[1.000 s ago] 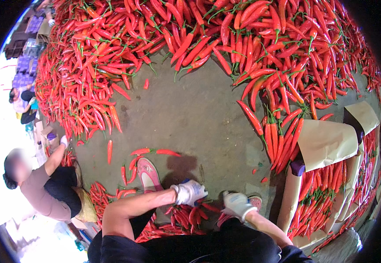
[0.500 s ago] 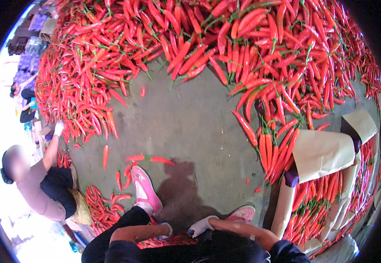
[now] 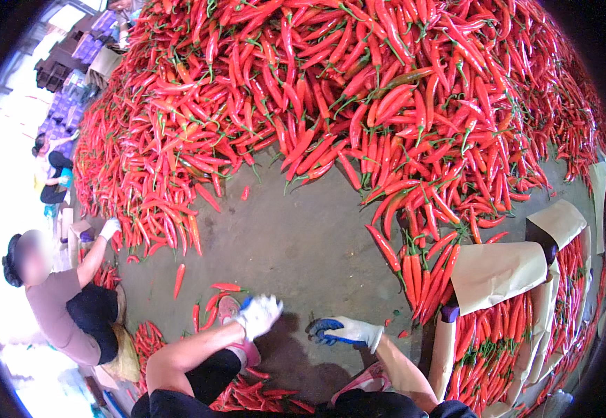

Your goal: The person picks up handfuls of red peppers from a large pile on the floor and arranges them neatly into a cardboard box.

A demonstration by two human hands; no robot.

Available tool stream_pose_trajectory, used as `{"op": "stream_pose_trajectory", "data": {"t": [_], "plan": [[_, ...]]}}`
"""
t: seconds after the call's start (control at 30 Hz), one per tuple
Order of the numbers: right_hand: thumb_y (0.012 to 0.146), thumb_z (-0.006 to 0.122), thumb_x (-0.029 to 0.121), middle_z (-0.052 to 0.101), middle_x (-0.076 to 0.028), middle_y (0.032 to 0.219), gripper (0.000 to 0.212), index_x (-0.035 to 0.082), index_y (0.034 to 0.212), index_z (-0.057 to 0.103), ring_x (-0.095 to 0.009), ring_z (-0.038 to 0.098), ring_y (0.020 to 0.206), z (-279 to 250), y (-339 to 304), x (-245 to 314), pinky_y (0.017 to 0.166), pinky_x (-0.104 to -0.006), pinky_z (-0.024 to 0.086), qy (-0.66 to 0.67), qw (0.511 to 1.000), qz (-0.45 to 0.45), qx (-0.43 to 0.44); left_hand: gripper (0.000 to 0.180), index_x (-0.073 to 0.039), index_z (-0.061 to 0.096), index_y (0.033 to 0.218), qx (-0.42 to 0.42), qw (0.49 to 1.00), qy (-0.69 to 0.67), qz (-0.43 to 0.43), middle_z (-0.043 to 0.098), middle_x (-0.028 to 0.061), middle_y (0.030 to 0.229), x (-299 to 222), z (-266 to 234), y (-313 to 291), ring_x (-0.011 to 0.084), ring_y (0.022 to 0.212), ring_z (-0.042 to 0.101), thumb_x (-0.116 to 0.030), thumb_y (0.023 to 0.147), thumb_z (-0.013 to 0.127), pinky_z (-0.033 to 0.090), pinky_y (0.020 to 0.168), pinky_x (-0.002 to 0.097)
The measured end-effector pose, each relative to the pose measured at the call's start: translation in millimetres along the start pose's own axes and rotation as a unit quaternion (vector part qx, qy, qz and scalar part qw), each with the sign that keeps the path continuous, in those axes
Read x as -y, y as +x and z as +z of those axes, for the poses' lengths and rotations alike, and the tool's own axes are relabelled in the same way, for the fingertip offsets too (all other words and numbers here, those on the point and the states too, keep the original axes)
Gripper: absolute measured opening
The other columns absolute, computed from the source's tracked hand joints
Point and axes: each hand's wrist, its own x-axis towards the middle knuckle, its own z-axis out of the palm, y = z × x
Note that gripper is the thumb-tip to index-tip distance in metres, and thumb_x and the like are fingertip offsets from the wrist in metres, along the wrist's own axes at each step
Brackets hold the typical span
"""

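My left hand point(image 3: 259, 318), in a white glove with blue on it, is raised over my left shoe with its fingers apart. My right hand point(image 3: 347, 332), gloved in white with a blue palm, hovers above the floor with its fingers loosely bent to the left. I see nothing in either hand. A few loose red chili peppers point(image 3: 227, 287) lie by my left shoe, and more chili peppers point(image 3: 247, 393) sit below, between my legs. Ahead rises a big heap of red chili peppers point(image 3: 317, 90) with green stems.
At right stands a box point(image 3: 442, 355) packed with chilies, brown paper point(image 3: 499, 273) folded over its far side; a similar box point(image 3: 573, 279) is behind it. A co-worker point(image 3: 59, 299) sits at left, reaching to the heap. Grey floor point(image 3: 275, 230) lies between me and the heap.
Both my hands have come up and forward from near my lap, and now show over the floor. The view has tilted, so the heap sits lower in it.
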Motion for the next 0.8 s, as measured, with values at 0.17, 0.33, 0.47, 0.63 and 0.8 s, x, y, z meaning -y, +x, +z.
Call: {"op": "stream_pose_trajectory", "data": {"t": [0.17, 0.33, 0.47, 0.63, 0.8], "plan": [[0.096, 0.059, 0.028, 0.062, -0.002, 0.119, 0.046, 0.003, 0.134, 0.052, -0.009, 0.056, 0.099, 13, -1, -30, 0.084, -0.0266, 0.049, 0.011, 0.999, 0.041, 0.018, 0.022, -0.004, 0.071, 0.084, 0.331, 0.872, -0.223, 0.282, 0.070, 0.0158, 0.090, -61, 64, -31, 0.0287, 0.074, 0.069, -0.023, 0.078, 0.060, 0.055, 0.061, 0.0454], [0.095, 0.057, 0.024, 0.065, -0.003, 0.107, 0.035, 0.004, 0.123, 0.059, -0.010, 0.057, 0.089, -23, -30, 7, 0.079, -0.0276, 0.049, -0.051, 0.989, -0.022, -0.138, 0.038, -0.004, 0.066, 0.082, 0.298, 0.872, -0.281, 0.269, 0.067, 0.0172, 0.081, -58, -20, 41, 0.0350, 0.074, 0.064, -0.042, 0.078, 0.067, 0.050, 0.068, 0.0459], [0.089, 0.061, 0.020, 0.068, -0.008, 0.102, 0.030, 0.001, 0.112, 0.063, -0.015, 0.061, 0.090, -34, -51, 102, 0.084, -0.0312, 0.049, -0.149, 0.909, -0.133, -0.365, 0.028, -0.005, 0.064, 0.088, -0.049, 0.902, -0.421, 0.080, 0.066, 0.0166, 0.080, -8, -105, 108, 0.0334, 0.071, 0.064, -0.032, 0.081, 0.064, 0.050, 0.066, 0.0428], [0.073, 0.073, 0.021, 0.063, -0.013, 0.106, 0.043, 0.007, 0.111, 0.062, -0.034, 0.058, 0.104, -26, -46, 142, 0.091, -0.0412, 0.046, -0.443, 0.665, -0.083, -0.596, 0.022, -0.006, 0.065, 0.090, -0.368, 0.821, -0.434, -0.051, 0.067, 0.0178, 0.088, 22, -141, 176, 0.0365, 0.081, 0.065, -0.025, 0.079, 0.070, 0.051, 0.070, 0.0442], [0.070, 0.074, 0.025, 0.054, -0.011, 0.123, 0.050, 0.012, 0.116, 0.060, -0.032, 0.045, 0.122, -26, -44, 140, 0.102, -0.0477, 0.035, -0.641, 0.533, 0.014, -0.552, 0.034, -0.007, 0.062, 0.114, -0.361, 0.814, -0.444, -0.099, 0.066, 0.0197, 0.103, -32, -112, 216, 0.0373, 0.096, 0.063, -0.018, 0.082, 0.066, 0.051, 0.081, 0.0435]]}}
